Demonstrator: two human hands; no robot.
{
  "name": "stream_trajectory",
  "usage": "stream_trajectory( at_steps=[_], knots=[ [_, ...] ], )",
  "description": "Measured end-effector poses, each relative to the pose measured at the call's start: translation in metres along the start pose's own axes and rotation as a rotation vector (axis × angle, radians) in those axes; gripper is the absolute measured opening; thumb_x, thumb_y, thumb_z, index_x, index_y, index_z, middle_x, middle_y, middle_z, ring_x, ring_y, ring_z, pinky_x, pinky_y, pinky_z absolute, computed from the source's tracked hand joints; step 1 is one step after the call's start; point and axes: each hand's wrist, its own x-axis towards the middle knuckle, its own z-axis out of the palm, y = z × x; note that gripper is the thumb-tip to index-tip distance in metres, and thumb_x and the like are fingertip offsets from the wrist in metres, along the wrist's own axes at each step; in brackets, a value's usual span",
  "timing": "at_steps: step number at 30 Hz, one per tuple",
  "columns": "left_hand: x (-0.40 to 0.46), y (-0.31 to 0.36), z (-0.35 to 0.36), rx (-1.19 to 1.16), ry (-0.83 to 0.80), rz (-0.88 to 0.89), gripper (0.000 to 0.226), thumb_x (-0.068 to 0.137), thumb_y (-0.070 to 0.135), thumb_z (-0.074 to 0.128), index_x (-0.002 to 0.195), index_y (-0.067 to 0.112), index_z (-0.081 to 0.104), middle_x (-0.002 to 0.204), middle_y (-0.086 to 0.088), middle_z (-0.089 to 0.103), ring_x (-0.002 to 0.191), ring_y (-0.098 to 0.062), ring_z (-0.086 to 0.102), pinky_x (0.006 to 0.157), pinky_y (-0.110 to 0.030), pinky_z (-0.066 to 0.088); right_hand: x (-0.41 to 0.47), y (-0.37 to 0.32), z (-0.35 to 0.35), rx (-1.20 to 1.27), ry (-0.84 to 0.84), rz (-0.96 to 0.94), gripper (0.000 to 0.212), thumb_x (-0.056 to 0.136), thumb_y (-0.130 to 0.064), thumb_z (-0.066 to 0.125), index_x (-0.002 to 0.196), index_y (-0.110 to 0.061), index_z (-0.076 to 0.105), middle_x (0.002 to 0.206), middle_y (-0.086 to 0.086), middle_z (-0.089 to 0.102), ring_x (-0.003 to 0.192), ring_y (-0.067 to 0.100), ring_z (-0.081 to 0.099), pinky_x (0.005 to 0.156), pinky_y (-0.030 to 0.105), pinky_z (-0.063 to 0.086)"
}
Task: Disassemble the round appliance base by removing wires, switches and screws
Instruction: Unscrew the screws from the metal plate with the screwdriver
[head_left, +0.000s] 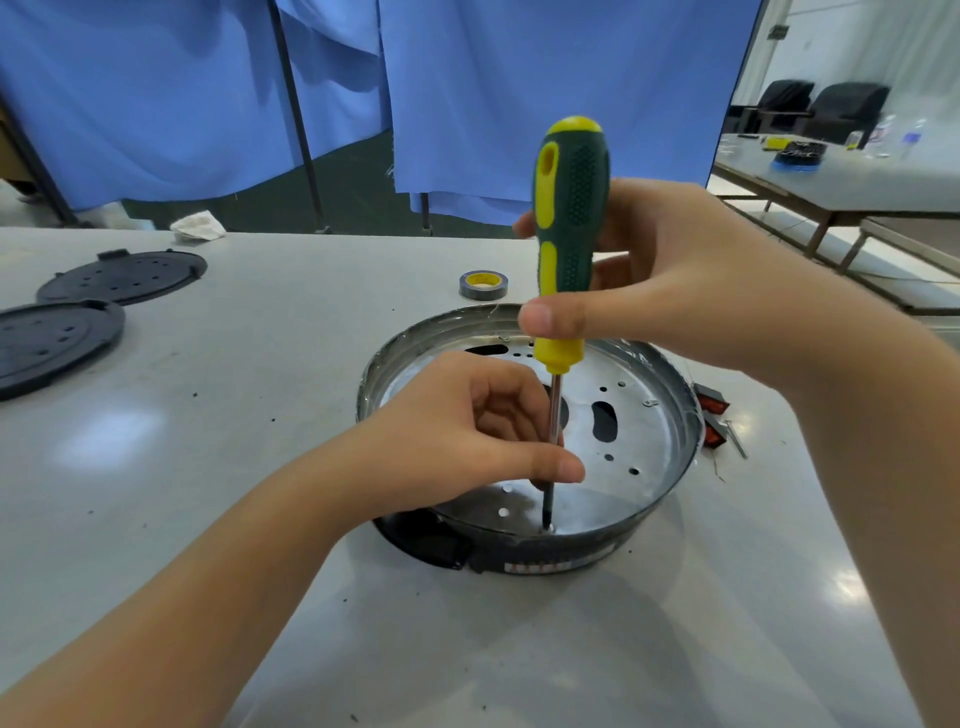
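Note:
The round appliance base (670, 415), a shallow metal pan with a perforated silver floor and a dark outer band, sits on the grey table (260, 395). A green and yellow screwdriver (569, 218) stands upright inside it, its tip on a screw (546, 527) near the front rim. My right hand (675, 280) grips the screwdriver's handle. My left hand (467, 431) pinches the steel shaft between thumb and fingers, low above the pan's floor.
Two black round perforated covers (119, 275) (47, 343) lie at the table's far left. A roll of tape (483, 284) sits behind the base. Red switches (711, 415) and a small metal part lie just right of the base. Blue curtains hang behind the table.

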Motion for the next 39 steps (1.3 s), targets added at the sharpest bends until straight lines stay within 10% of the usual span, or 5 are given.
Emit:
stream_trajectory(
  at_steps=[12,21,30,39],
  knots=[
    [-0.003,-0.001,-0.006,-0.191,-0.144,-0.029,0.02,0.085,-0.003,0.062,0.096,0.011,0.07,0.092,-0.009,0.076,0.089,-0.026,0.073,0.081,-0.031,0.057,-0.002,0.005,-0.007,0.298,-0.202,-0.024,0.06,0.078,0.002,0.059,0.133,-0.016,0.043,0.114,0.009,0.069,0.1,0.027,0.069,0.086,0.041,0.055],
    [0.0,-0.003,-0.002,-0.081,0.029,0.017,0.026,0.056,0.026,0.083,0.072,0.012,0.069,0.072,-0.007,0.074,0.07,-0.02,0.073,0.067,-0.022,0.056,0.001,0.002,0.003,0.021,-0.084,0.023,0.045,0.065,-0.038,0.079,0.105,-0.025,0.065,0.096,-0.007,0.072,0.087,0.019,0.07,0.078,0.021,0.056],
    [-0.002,-0.002,-0.004,-0.188,-0.095,-0.002,0.015,0.083,0.0,0.066,0.095,0.008,0.07,0.088,-0.009,0.076,0.084,-0.023,0.073,0.076,-0.023,0.056,-0.002,0.006,-0.007,0.223,-0.185,-0.012,0.05,0.078,-0.002,0.065,0.125,-0.01,0.051,0.107,0.01,0.071,0.1,0.027,0.068,0.086,0.034,0.056],
    [0.002,-0.003,-0.001,-0.035,0.064,0.04,0.032,0.059,0.03,0.084,0.076,0.009,0.066,0.062,0.006,0.069,0.061,-0.008,0.069,0.063,-0.015,0.053,0.001,0.002,0.004,0.085,-0.102,0.019,0.049,0.067,-0.027,0.083,0.11,-0.02,0.063,0.108,0.005,0.07,0.092,0.024,0.071,0.084,0.034,0.057]
  ],
)
